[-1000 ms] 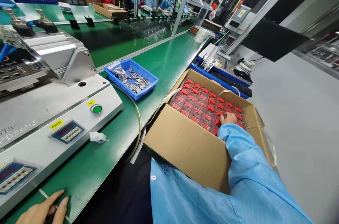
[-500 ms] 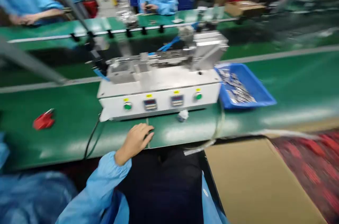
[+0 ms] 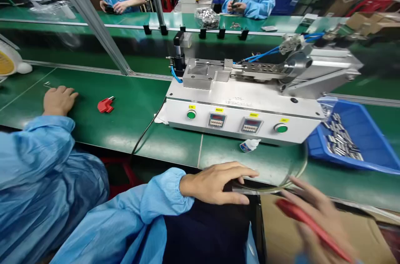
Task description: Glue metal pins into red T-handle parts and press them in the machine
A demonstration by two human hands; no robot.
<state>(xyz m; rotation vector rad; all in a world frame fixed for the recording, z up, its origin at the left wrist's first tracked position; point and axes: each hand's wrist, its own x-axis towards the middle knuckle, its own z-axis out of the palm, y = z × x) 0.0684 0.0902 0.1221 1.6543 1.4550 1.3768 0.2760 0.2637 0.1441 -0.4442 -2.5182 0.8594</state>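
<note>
My left hand [image 3: 220, 183] hovers at the table's front edge with its fingers apart and nothing in it. To its right, my right hand [image 3: 321, 214] is blurred by motion and holds a long red object [image 3: 312, 226], above the cardboard. Beyond my hands stands a white machine [image 3: 243, 110] with two green buttons and two counters. A small white bottle [image 3: 250, 145] with a blue label lies before it. The blue bin [image 3: 368, 130] of metal parts sits at the machine's right end.
At the left, a co-worker's hand [image 3: 61, 99] rests on the green table [image 3: 125, 101] near a red tool [image 3: 105, 105]. A black cable [image 3: 148, 126] runs off the front edge. A cardboard box [image 3: 281, 230] is below right. Two people work across the line.
The view has swung left, so the machine sits further right in the picture. My right hand has come into view with the red object. A co-worker's hand now shows at the left.
</note>
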